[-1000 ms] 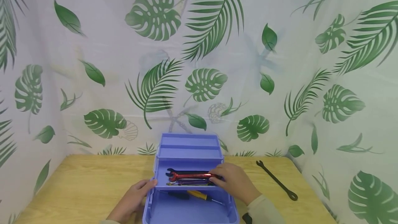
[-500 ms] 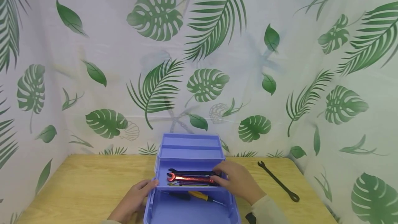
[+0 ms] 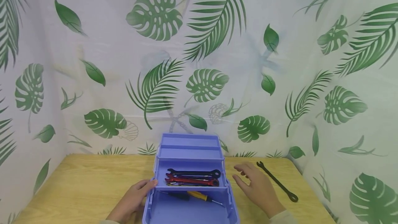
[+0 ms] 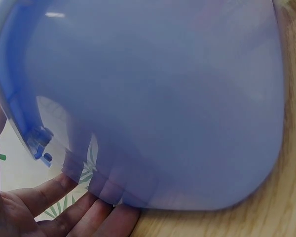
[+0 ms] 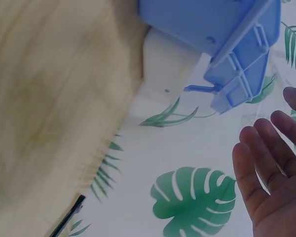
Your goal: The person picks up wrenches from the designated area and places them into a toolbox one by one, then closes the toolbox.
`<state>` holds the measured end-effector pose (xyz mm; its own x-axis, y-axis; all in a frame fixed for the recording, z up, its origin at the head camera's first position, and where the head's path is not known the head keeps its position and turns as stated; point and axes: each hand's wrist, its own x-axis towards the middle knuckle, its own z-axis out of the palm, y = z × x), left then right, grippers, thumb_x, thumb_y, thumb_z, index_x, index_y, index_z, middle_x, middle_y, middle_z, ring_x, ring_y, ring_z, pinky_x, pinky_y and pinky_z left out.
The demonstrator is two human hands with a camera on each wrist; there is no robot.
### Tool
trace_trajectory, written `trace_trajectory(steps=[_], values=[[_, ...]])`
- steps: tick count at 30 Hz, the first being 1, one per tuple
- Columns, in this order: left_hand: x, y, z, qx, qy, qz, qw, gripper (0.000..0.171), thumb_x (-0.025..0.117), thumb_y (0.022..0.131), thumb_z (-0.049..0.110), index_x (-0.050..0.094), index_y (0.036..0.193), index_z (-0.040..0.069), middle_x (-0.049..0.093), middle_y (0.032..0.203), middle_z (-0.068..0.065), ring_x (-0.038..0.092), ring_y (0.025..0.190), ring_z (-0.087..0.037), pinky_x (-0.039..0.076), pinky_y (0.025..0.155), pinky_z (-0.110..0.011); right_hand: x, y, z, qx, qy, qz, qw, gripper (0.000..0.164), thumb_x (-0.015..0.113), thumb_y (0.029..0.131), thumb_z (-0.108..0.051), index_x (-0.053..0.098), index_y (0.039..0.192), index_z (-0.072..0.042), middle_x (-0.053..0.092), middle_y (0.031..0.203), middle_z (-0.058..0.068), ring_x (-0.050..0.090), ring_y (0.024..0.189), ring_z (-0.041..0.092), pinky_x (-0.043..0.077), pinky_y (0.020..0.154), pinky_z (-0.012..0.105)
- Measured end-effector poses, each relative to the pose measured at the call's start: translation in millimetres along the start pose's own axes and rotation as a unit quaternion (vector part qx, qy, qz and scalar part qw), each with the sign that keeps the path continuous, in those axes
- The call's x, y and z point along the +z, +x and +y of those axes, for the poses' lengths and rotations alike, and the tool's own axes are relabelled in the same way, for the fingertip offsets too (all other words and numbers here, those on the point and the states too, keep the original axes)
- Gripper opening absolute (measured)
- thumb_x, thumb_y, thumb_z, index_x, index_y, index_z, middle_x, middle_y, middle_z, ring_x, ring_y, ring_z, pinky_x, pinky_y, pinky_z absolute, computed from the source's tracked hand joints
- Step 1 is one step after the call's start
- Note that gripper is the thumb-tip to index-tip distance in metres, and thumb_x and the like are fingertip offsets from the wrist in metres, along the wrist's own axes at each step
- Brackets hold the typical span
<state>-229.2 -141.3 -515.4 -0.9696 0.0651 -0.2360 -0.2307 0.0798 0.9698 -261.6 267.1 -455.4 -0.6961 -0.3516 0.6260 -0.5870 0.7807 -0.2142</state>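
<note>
A blue-purple plastic toolbox point(image 3: 191, 213) stands unfolded on the table. Its lower tray point(image 3: 192, 165) bears several wrenches, among them a black wrench point(image 3: 194, 173) and a red wrench point(image 3: 192, 181). My left hand point(image 3: 134, 196) holds the box's left side, its thumb at the rim and its fingers point(image 4: 96, 212) against the outer wall. Off to the right of the box, my right hand point(image 3: 256, 186) hovers with loosely spread fingers point(image 5: 251, 173) and holds nothing. Beside that hand a long black wrench point(image 3: 277, 182) lies on the table.
In the bottom compartment lies a yellow-and-black screwdriver point(image 3: 199, 195), near a dark-handled tool point(image 3: 180, 196). An upper tray point(image 3: 190, 148) rises at the back of the box. A leaf-printed curtain point(image 3: 199, 51) surrounds the wooden table point(image 3: 102, 182).
My right hand has let go of the red wrench in the lower tray and drawn away to the right. The left hand stays at the box's side.
</note>
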Motion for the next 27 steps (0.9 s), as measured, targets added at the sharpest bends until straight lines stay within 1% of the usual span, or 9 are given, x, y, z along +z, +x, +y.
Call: trace_trajectory(steps=[7, 12, 16, 21, 24, 27], values=[[-0.5, 0.3, -1.3, 0.004, -0.003, -0.008, 1.0, 0.076, 0.06, 0.1, 0.055, 0.052, 0.142, -0.009, 0.068, 0.123, -0.024, 0.073, 0.094, -0.029, 0.064, 0.075, -0.051, -3.6, -16.4, 12.3, 0.019, -0.014, 0.012, 1.0, 0.026, 0.086, 0.084, -0.014, 0.074, 0.107, -0.016, 0.07, 0.1, -0.005, 0.068, 0.082, 0.011, 0.057, 0.064, 0.024], [-0.6, 1.9, -2.8, 0.006, -0.001, -0.009, 0.9999, 0.076, 0.06, 0.1, 0.055, 0.052, 0.142, -0.009, 0.068, 0.125, -0.025, 0.073, 0.096, -0.03, 0.064, 0.076, -0.051, -4.5, -24.9, 18.0, 0.022, -0.024, 0.011, 0.999, 0.026, 0.087, 0.083, -0.015, 0.074, 0.105, -0.016, 0.068, 0.098, -0.007, 0.067, 0.081, 0.011, 0.057, 0.066, 0.023], [-1.0, 1.3, -2.9, 0.007, -0.003, -0.01, 0.9999, 0.076, 0.06, 0.1, 0.054, 0.052, 0.142, -0.009, 0.067, 0.126, -0.025, 0.073, 0.096, -0.03, 0.064, 0.076, -0.051, -6.1, -30.2, 20.0, 0.035, -0.026, -0.002, 0.999, 0.027, 0.087, 0.083, -0.017, 0.074, 0.106, -0.015, 0.067, 0.1, -0.006, 0.066, 0.082, 0.012, 0.057, 0.066, 0.024], [-0.3, 0.3, -1.6, 0.005, -0.004, -0.009, 0.9999, 0.077, 0.06, 0.1, 0.054, 0.051, 0.143, -0.009, 0.067, 0.126, -0.025, 0.072, 0.096, -0.029, 0.064, 0.076, -0.05, -8.9, -34.7, 22.1, 0.076, -0.032, -0.029, 0.996, 0.028, 0.086, 0.086, -0.019, 0.073, 0.111, -0.016, 0.068, 0.106, -0.006, 0.067, 0.086, 0.012, 0.058, 0.069, 0.026], [0.2, -0.2, -0.6, 0.001, -0.002, -0.003, 1.0, 0.078, 0.06, 0.1, 0.055, 0.051, 0.143, -0.009, 0.066, 0.127, -0.025, 0.072, 0.096, -0.029, 0.064, 0.076, -0.051, -11.4, -35.6, 22.9, 0.093, -0.037, -0.042, 0.994, 0.028, 0.084, 0.088, -0.021, 0.072, 0.112, -0.016, 0.068, 0.107, -0.007, 0.068, 0.088, 0.013, 0.058, 0.07, 0.026], [0.2, -0.9, 0.2, -0.005, 0.003, 0.003, 1.0, 0.08, 0.06, 0.099, 0.057, 0.05, 0.144, -0.009, 0.066, 0.128, -0.025, 0.072, 0.097, -0.03, 0.064, 0.077, -0.051, -12.5, -37.3, 24.2, 0.101, -0.037, -0.049, 0.993, 0.027, 0.083, 0.089, -0.023, 0.072, 0.112, -0.016, 0.067, 0.107, -0.008, 0.068, 0.088, 0.013, 0.059, 0.07, 0.026]])
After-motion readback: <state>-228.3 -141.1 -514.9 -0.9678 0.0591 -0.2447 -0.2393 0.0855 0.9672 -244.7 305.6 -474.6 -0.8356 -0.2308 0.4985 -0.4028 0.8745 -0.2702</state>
